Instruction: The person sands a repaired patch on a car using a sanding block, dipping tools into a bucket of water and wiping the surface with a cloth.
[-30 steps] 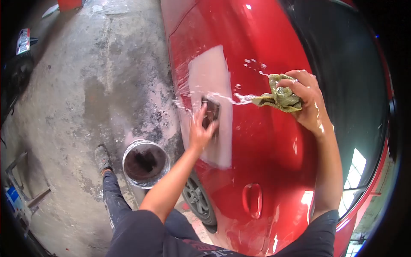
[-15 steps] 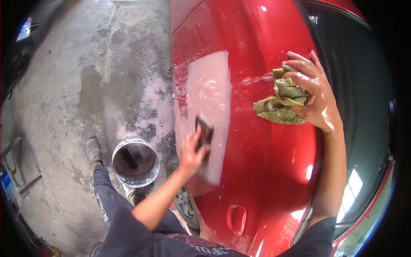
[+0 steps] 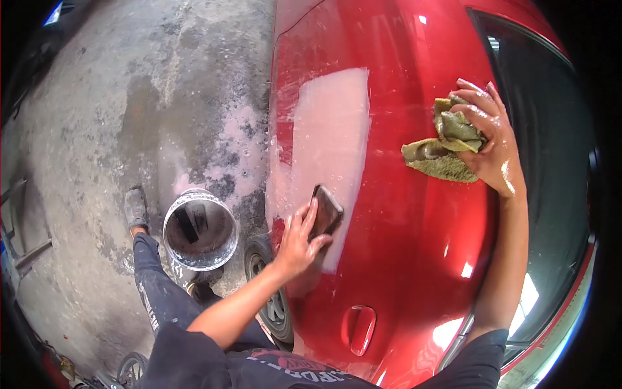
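Note:
My left hand [image 3: 300,245] grips a dark sanding block [image 3: 327,212], which lies against the lower part of a pale filler patch [image 3: 332,129] on the red car door [image 3: 395,259]. Wet droplets and whitish smears show around the patch. Higher on the panel, my right hand [image 3: 495,142] clutches a crumpled yellow-green cloth [image 3: 447,159] just below the dark window [image 3: 551,168]. Its fingers and wrist glisten with water, and the cloth touches the red paint.
On the stained concrete floor [image 3: 97,194] stands a bucket [image 3: 201,264] of murky water with a dark block [image 3: 186,225] in it. My shoe [image 3: 136,207] is beside it. A car wheel [image 3: 275,301] and door handle [image 3: 363,330] are near my body.
My left hand and the sanding block sit lower and farther right in view. The whole view has shifted a little; my right hand keeps its hold on the cloth.

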The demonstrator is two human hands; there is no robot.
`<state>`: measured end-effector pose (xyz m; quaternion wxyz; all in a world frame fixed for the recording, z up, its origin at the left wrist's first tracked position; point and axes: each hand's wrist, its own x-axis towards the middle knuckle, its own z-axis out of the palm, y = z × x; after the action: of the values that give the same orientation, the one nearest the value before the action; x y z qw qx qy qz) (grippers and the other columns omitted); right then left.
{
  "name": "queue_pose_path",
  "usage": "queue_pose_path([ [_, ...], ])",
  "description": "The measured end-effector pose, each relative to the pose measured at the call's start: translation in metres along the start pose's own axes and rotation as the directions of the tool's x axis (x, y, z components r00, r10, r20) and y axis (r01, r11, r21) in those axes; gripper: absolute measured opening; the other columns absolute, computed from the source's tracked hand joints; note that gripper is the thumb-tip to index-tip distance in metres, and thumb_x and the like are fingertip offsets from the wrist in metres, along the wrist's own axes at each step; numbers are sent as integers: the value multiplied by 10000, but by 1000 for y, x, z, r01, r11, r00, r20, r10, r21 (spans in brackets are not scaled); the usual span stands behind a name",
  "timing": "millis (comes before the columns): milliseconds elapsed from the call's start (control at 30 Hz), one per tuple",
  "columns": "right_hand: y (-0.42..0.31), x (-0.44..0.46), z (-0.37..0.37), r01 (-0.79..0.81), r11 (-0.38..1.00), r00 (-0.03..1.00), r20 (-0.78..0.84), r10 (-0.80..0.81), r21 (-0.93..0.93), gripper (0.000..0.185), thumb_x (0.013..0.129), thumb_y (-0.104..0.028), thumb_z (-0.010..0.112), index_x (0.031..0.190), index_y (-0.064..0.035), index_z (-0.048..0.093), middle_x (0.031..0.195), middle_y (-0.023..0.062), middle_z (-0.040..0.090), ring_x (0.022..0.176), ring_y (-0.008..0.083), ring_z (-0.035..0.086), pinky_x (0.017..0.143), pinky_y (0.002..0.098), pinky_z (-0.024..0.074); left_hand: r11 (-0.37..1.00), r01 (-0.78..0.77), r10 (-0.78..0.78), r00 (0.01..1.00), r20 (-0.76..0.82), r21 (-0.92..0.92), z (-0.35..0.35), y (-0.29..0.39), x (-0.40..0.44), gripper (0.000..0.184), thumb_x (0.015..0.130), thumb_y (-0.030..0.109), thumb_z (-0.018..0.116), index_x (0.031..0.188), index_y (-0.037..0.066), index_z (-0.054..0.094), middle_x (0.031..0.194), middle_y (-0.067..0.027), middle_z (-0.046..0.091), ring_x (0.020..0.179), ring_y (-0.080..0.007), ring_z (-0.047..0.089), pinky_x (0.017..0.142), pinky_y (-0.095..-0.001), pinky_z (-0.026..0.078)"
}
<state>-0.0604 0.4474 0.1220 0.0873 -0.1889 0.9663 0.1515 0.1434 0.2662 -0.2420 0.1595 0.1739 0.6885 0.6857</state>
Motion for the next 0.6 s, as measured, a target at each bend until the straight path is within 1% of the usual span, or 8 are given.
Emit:
queue_pose_path([
  [100,4,-1,4,2,1000,1000,-18,-3,-5,514,590,2,725,1101,-47,698,1328,90,659,1394,303,527,1284,527,217,968,-220,236,962,-138,123,-11,-43,110,844,948,393,695,1623,59,315,1541,-248,434,1377,-441,444,1183,-546,317],
  [200,5,-2,7,8,1000,998,-63,-8,-5,508,595,4,719,1100,-42,700,1322,89,663,1386,302,534,1285,518,217,996,-62,54,989,-134,-57,-47,-40,198,787,959,434,661,1593,58,384,1531,-242,454,1383,-461,440,1193,-509,318],
  [267,2,-1,6,-1,1000,999,-53,2,17,494,603,5,734,1093,-41,702,1311,87,667,1382,304,538,1284,523,222,983,-122,142,979,-148,134,-26,-48,159,804,957,426,673,1604,61,365,1545,-233,448,1388,-448,441,1187,-511,329],
  [400,1,1,1,-4,1000,999,-32,4,22,491,609,3,750,1096,-42,702,1322,87,662,1384,307,535,1281,527,224,996,-90,90,996,-6,-15,-2,8,-11,841,943,409,691,1622,68,331,1587,-252,386,1395,-489,421,1174,-554,330],
  [467,4,-2,6,-10,1000,999,-39,10,-1,496,610,4,744,1101,-43,700,1322,84,662,1380,309,537,1283,527,221,983,-181,182,983,-16,31,-6,-6,21,865,936,398,692,1630,59,302,1576,-267,385,1377,-508,421,1179,-554,320],
  [533,7,-3,9,-3,1000,998,-63,3,6,511,610,-5,738,1118,-43,694,1326,83,661,1374,310,540,1283,526,220,988,-134,143,982,-121,79,-15,-21,118,805,920,356,702,1593,55,379,1474,-276,477,1345,-440,464,1149,-507,352],
  [567,8,-3,9,-2,1000,998,-61,2,-2,515,610,-8,737,1122,-42,692,1327,84,661,1373,309,541,1283,525,220,942,-253,293,940,-175,220,-22,-33,164,755,956,382,662,1578,45,399,1456,-270,489,1291,-442,484,1141,-507,359],
  [600,6,-3,8,5,1000,998,-57,-6,-8,519,610,-11,736,1126,-42,691,1328,85,661,1371,308,542,1282,524,221,976,-200,214,955,-204,89,-37,-22,189,741,982,397,636,1586,47,387,1474,-265,477,1316,-443,473,1141,-517,361],
])
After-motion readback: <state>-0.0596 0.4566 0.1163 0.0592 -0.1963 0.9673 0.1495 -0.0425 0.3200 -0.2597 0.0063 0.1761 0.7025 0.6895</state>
